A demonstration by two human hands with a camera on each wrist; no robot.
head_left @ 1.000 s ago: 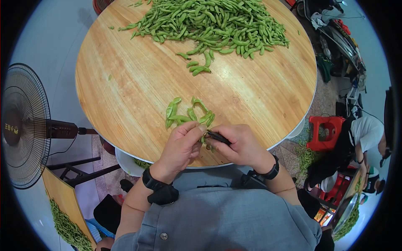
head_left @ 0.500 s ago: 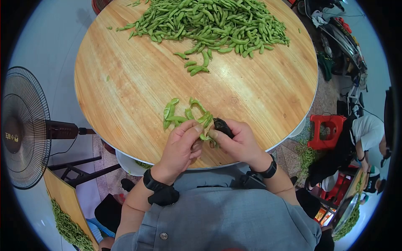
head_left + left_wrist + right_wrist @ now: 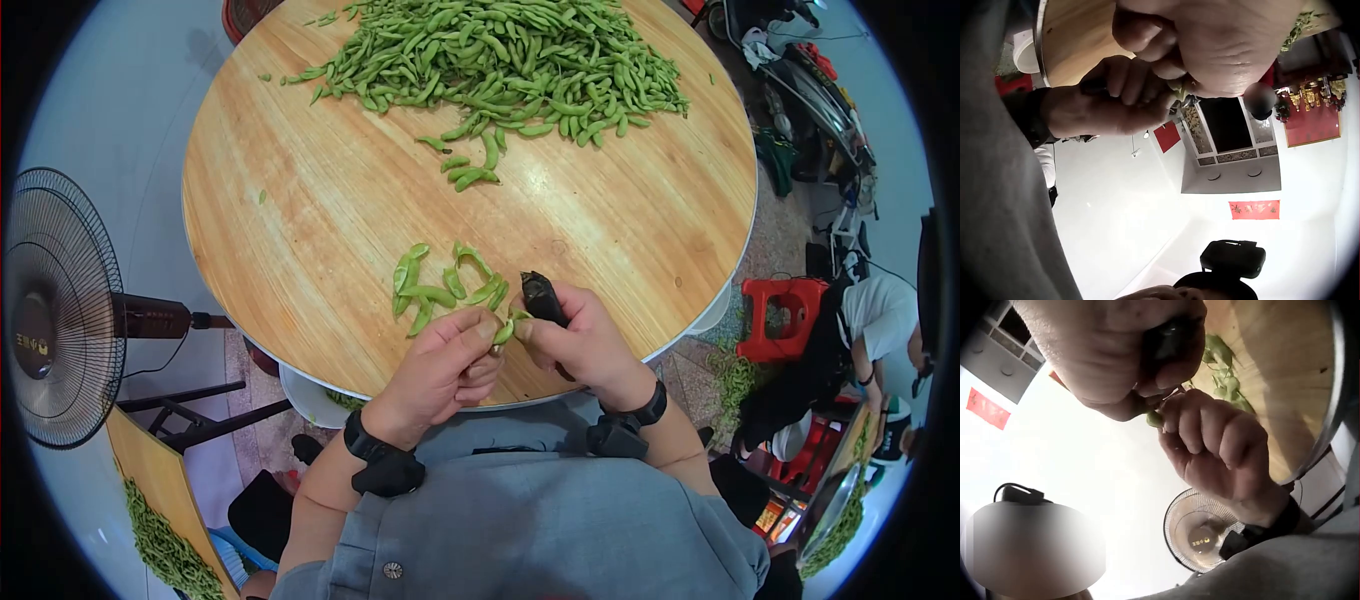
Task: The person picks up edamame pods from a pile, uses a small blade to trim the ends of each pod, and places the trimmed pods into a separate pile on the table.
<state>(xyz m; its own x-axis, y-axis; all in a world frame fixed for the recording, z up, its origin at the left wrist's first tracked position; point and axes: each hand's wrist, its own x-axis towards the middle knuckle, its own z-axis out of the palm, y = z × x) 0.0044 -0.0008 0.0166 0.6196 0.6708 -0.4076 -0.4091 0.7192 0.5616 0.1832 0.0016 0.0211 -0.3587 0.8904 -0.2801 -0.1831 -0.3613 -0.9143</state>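
Between the two hands, over the table's near edge, is a green pod [image 3: 505, 331], also visible in the right wrist view as a green piece [image 3: 1155, 419]. The left hand [image 3: 440, 367] pinches the pod between thumb and curled fingers. The right hand [image 3: 583, 343] has its fingers curled round a black-handled tool [image 3: 541, 299], with thumb and forefinger at the pod's other end. The tool's lower part is mostly hidden by the hand. Just beyond the hands lie several pods and split shells [image 3: 428, 294] on the round wooden table [image 3: 330, 220].
A large heap of green pods [image 3: 500, 60] covers the table's far side, with a few pods [image 3: 470, 176] in front of it. A fan [image 3: 60, 310] stands at left, a red stool [image 3: 778, 315] at right, and another person [image 3: 870, 320] sits beyond it.
The black tool has turned more upright in the right hand and moved slightly right. The pod between the hands shows more clearly, and another pod lies on the table beside the left hand.
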